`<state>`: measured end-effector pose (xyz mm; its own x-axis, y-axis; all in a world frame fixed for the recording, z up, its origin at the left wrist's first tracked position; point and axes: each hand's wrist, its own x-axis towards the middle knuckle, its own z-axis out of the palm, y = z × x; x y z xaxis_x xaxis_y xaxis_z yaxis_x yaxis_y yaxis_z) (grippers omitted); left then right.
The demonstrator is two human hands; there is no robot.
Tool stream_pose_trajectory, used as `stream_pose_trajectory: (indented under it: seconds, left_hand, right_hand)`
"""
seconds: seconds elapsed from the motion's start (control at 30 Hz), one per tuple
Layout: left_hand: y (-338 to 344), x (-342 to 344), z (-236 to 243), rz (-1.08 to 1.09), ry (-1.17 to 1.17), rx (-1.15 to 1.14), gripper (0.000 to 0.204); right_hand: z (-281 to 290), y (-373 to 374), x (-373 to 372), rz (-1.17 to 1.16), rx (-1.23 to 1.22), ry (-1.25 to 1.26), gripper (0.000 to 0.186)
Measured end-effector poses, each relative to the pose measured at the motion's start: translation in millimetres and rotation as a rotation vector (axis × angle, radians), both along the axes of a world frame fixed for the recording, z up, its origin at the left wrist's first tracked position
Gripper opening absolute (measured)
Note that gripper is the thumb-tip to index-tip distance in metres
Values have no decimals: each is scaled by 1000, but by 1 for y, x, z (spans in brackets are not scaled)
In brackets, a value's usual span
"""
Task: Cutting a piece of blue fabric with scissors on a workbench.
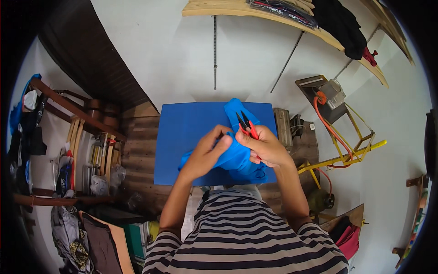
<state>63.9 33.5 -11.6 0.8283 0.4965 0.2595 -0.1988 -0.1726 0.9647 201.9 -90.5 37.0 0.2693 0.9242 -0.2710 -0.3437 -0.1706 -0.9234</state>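
A bright blue garment [235,157] lies bunched on the blue table [182,123], one narrow part of it stretching toward the far edge. My left hand [209,152] is closed on the cloth, pinching a bit of it between thumb and fingers. In my right hand [267,148] is a pair of red-handled thread snips [247,127], their dark blades pointing up and away, slightly apart. The right fingers also come against the blue cloth, close to the left hand's pinch. Some of the garment is hidden beneath both hands.
To the right stands a yellow metal frame [337,160] with an orange hose [326,123]. A wooden shelf [255,13] holding packaged and dark cloth runs along the far wall. Racks [77,112] with clothes, books and bags fill the left side.
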Motion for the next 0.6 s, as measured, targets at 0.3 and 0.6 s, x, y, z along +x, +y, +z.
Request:
stream_pose_trajectory:
  seconds: [0.3, 0.6]
  left_hand:
    - [-11, 15, 2, -211, 145, -169, 23]
    - [-15, 19, 6, -133, 49, -438, 22]
  right_hand:
    - [-12, -12, 9, -62, 113, -388, 32]
    - [-3, -56, -28, -450, 118, -1161, 23]
